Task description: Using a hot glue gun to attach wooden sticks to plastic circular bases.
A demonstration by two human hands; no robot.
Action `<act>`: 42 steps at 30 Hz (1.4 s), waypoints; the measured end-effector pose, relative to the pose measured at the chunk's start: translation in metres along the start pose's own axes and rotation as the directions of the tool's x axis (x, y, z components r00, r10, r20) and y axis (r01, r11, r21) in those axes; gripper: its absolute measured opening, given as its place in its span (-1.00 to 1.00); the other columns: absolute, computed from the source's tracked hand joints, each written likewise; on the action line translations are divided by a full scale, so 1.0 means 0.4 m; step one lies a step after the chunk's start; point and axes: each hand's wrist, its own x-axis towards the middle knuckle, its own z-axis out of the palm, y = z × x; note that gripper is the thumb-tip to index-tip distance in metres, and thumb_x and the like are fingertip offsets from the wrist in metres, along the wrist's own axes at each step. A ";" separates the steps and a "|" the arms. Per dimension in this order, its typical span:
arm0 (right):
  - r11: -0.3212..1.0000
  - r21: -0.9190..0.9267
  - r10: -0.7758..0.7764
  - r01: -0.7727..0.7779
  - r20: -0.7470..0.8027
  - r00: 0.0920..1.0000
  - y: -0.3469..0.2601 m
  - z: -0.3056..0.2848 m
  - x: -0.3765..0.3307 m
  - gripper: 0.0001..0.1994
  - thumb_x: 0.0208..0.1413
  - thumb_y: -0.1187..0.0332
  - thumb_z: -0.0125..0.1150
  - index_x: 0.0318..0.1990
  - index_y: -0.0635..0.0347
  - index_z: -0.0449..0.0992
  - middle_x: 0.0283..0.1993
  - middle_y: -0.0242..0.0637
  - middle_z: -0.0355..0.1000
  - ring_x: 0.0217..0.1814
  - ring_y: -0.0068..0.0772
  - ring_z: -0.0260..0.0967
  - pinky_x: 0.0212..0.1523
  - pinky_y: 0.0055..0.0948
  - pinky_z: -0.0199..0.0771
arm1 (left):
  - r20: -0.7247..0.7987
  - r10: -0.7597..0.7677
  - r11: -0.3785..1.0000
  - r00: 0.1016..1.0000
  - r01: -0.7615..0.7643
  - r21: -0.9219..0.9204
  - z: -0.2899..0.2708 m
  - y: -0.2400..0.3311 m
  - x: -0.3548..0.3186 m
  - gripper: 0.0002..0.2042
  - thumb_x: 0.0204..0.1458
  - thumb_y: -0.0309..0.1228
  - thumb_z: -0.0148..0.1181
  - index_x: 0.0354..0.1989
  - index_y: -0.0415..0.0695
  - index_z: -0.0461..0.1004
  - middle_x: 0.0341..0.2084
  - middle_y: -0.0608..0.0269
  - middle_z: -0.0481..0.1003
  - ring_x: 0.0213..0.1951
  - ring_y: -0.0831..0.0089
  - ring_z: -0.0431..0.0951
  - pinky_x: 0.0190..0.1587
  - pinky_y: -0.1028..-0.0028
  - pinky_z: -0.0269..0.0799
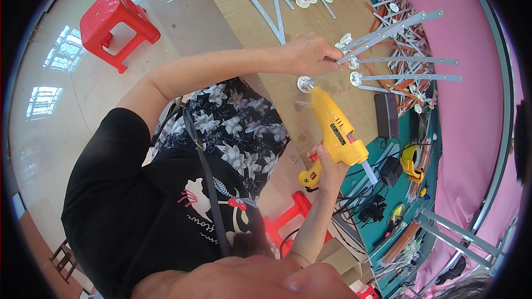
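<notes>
My left hand [315, 55] is closed, its thumb and fingertips pinching the near end of a grey dotted strip [390, 34] that points away to the right. In my right hand [328, 167] is a yellow hot glue gun [332, 124], the fingers wrapped round its handle near the red trigger. A glue stick [370, 173] sticks out of its back. The nozzle sits right beside a round white disc [303, 83] on the brown cardboard [288, 105]. Close to my left hand, more dotted strips [415, 77] end in white round bases [356, 78].
Orange rods on white bases [302, 1] stand at the table's far side. A heap of strips and rods [407, 50] lies against pink cloth [465, 77]. A dark box [386, 115], yellow tape dispenser [410, 163] and cables are at right. A red stool [116, 27] stands on the floor.
</notes>
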 end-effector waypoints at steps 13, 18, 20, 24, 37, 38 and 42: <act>1.000 0.004 -0.018 0.018 -0.010 1.000 0.002 -0.003 0.002 -0.78 -0.10 0.54 0.14 -0.26 0.32 0.31 -0.53 -0.25 0.35 -0.55 -0.41 0.36 -0.49 -0.50 0.39 | 0.035 -0.048 0.999 0.998 0.048 -0.002 -0.011 0.018 -0.004 -0.78 -0.01 -0.32 0.13 -0.20 -0.10 0.52 -0.52 0.10 0.52 -0.61 0.41 0.41 -0.47 0.45 0.30; 1.000 -0.021 -0.020 0.019 -0.029 0.999 -0.004 0.000 0.003 -0.78 -0.10 0.56 0.13 -0.25 0.33 0.31 -0.52 -0.25 0.35 -0.56 -0.41 0.35 -0.50 -0.50 0.39 | 0.012 -0.026 0.999 1.000 0.027 -0.039 -0.004 0.003 -0.003 -0.78 0.00 -0.33 0.13 -0.20 -0.12 0.52 -0.47 0.09 0.53 -0.57 0.39 0.45 -0.44 0.45 0.33; 0.999 -0.024 -0.027 0.027 -0.029 0.999 -0.002 0.000 0.004 -0.78 -0.10 0.56 0.13 -0.25 0.33 0.31 -0.52 -0.25 0.35 -0.56 -0.41 0.35 -0.50 -0.49 0.39 | 0.015 -0.017 0.999 1.000 0.018 -0.049 -0.004 0.003 -0.002 -0.78 0.00 -0.33 0.13 -0.20 -0.12 0.52 -0.45 0.08 0.53 -0.54 0.36 0.48 -0.42 0.44 0.34; 0.999 -0.012 -0.031 0.030 -0.029 0.999 -0.002 0.000 0.003 -0.78 -0.11 0.55 0.13 -0.26 0.33 0.31 -0.54 -0.25 0.34 -0.56 -0.41 0.35 -0.50 -0.49 0.39 | -0.002 0.000 0.999 1.000 0.000 -0.044 -0.007 0.003 -0.004 -0.78 0.00 -0.32 0.13 -0.20 -0.11 0.52 -0.44 0.09 0.54 -0.52 0.35 0.49 -0.40 0.44 0.35; 1.000 -0.031 -0.007 0.006 -0.025 1.000 -0.001 -0.006 0.000 -0.78 -0.10 0.54 0.14 -0.26 0.32 0.31 -0.54 -0.25 0.35 -0.55 -0.42 0.35 -0.52 -0.50 0.38 | 0.014 -0.029 0.999 0.999 0.029 -0.032 -0.005 0.004 -0.002 -0.77 -0.02 -0.32 0.14 -0.20 -0.10 0.53 -0.44 0.10 0.54 -0.53 0.37 0.49 -0.40 0.46 0.35; 1.000 -0.030 -0.007 0.007 -0.025 1.000 -0.002 -0.006 0.000 -0.78 -0.10 0.54 0.14 -0.26 0.32 0.31 -0.54 -0.25 0.35 -0.55 -0.42 0.35 -0.52 -0.50 0.38 | 0.025 -0.042 0.999 0.999 0.042 -0.022 -0.006 0.007 -0.002 -0.78 -0.02 -0.32 0.14 -0.20 -0.10 0.53 -0.44 0.10 0.54 -0.53 0.38 0.49 -0.40 0.46 0.35; 1.000 -0.016 -0.019 0.019 -0.013 1.000 -0.009 -0.002 0.000 -0.77 -0.10 0.54 0.14 -0.25 0.32 0.30 -0.53 -0.25 0.35 -0.56 -0.41 0.36 -0.51 -0.50 0.40 | -0.009 0.000 0.999 1.000 0.000 -0.038 0.001 0.000 -0.002 -0.78 -0.01 -0.32 0.13 -0.21 -0.10 0.53 -0.45 0.10 0.54 -0.55 0.38 0.47 -0.41 0.46 0.34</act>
